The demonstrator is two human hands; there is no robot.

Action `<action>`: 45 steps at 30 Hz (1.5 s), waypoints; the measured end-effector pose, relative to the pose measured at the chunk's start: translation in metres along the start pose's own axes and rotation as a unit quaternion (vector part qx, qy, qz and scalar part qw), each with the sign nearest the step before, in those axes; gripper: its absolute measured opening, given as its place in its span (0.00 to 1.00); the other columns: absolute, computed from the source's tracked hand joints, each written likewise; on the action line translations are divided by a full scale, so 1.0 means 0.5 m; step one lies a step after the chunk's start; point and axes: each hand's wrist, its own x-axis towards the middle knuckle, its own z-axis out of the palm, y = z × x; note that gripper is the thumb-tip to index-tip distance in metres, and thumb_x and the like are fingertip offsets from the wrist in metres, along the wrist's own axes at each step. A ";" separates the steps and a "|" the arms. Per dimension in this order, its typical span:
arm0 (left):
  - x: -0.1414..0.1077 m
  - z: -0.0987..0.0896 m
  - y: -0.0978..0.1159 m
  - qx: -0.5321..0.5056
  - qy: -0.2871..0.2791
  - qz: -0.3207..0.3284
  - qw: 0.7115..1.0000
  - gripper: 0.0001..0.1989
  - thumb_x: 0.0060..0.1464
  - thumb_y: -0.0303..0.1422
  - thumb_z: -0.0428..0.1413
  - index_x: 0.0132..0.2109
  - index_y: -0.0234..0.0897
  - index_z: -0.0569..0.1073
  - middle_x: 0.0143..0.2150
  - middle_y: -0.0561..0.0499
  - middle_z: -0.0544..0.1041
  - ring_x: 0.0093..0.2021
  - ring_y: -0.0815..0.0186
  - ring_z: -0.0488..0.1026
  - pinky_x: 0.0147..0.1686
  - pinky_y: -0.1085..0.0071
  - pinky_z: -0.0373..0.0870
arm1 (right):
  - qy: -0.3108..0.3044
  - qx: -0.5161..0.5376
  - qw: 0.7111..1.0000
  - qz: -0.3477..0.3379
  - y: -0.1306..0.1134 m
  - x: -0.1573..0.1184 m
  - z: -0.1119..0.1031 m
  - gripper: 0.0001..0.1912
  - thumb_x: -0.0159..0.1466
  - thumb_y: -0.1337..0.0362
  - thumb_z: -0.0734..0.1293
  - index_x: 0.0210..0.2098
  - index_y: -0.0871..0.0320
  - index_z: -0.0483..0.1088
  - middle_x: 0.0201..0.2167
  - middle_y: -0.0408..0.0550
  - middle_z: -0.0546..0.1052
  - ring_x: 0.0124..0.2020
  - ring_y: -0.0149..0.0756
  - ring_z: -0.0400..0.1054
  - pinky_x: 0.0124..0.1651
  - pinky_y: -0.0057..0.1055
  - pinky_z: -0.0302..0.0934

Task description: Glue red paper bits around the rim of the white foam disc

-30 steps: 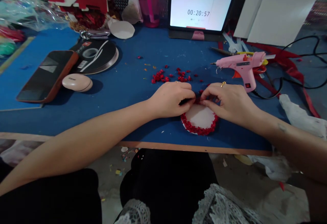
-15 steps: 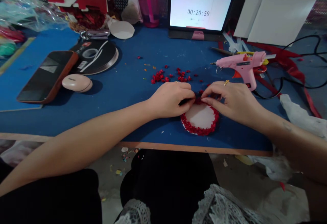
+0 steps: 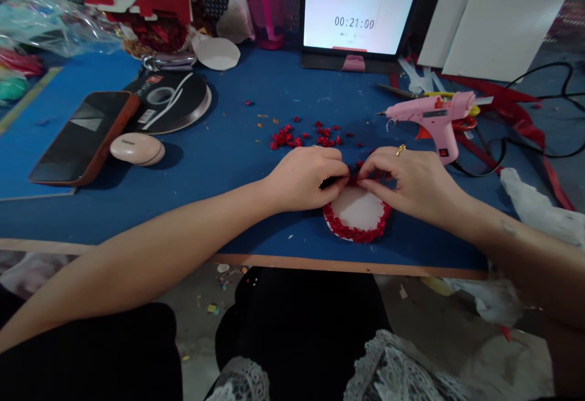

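Observation:
A white round disc lies near the table's front edge, its rim lined with small crumpled red pieces. At the disc's upper left edge, my left hand is closed, thumb and fingers pinching the rim. My right hand, with a gold ring, pinches at the top of the rim, its fingertips close to the left ones. Red material shows between the two hands, but the fingers partly hide what the right one holds. Loose red bits are scattered just beyond my hands.
A pink glue gun rests at right, its cord trailing near red ribbon. Behind stands a tablet showing a timer. To the left are a phone, a pale pink rounded case and a ribbon spool.
My right hand has shifted slightly left along the rim, its fingertips nearer my left hand. The left hand and the disc stay in place. The timer has advanced one second.

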 end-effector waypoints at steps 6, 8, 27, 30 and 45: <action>0.000 -0.001 0.000 -0.002 -0.001 0.001 1.000 0.12 0.58 0.28 0.51 0.36 0.34 0.80 0.32 0.50 0.77 0.32 0.67 0.74 0.32 0.73 0.68 | -0.020 0.011 1.000 0.002 0.001 0.003 -0.004 0.01 0.63 0.67 0.68 0.33 0.57 0.72 0.32 0.41 0.78 0.30 0.31 0.72 0.33 0.28 0.59; 0.000 0.000 0.000 -0.001 0.001 0.001 1.000 0.12 0.58 0.28 0.51 0.36 0.35 0.80 0.31 0.50 0.76 0.32 0.68 0.74 0.32 0.73 0.68 | -0.011 0.010 1.000 0.003 0.002 0.003 -0.002 0.01 0.63 0.67 0.68 0.33 0.57 0.72 0.31 0.41 0.78 0.30 0.31 0.72 0.32 0.28 0.58; 0.001 -0.002 0.002 0.010 0.001 -0.010 1.000 0.12 0.58 0.29 0.51 0.37 0.35 0.80 0.32 0.50 0.77 0.32 0.67 0.75 0.30 0.73 0.67 | -0.009 0.036 0.999 0.009 0.004 0.004 -0.003 0.03 0.64 0.65 0.66 0.34 0.56 0.72 0.32 0.42 0.79 0.31 0.32 0.72 0.33 0.29 0.59; 0.001 -0.004 0.003 0.010 0.005 -0.013 1.000 0.11 0.58 0.30 0.51 0.38 0.35 0.80 0.31 0.50 0.78 0.31 0.67 0.74 0.29 0.74 0.66 | 0.029 0.055 0.998 0.029 0.009 0.005 -0.009 0.06 0.65 0.63 0.65 0.34 0.57 0.72 0.31 0.44 0.79 0.30 0.33 0.71 0.33 0.30 0.59; 0.001 -0.027 -0.009 -0.022 0.124 -0.103 0.987 0.19 0.59 0.34 0.52 0.20 0.35 0.66 0.18 0.55 0.65 0.21 0.73 0.61 0.24 0.71 0.55 | 0.036 0.084 0.994 0.058 0.031 -0.009 -0.017 0.09 0.66 0.59 0.65 0.33 0.56 0.73 0.25 0.43 0.77 0.25 0.32 0.69 0.28 0.29 0.58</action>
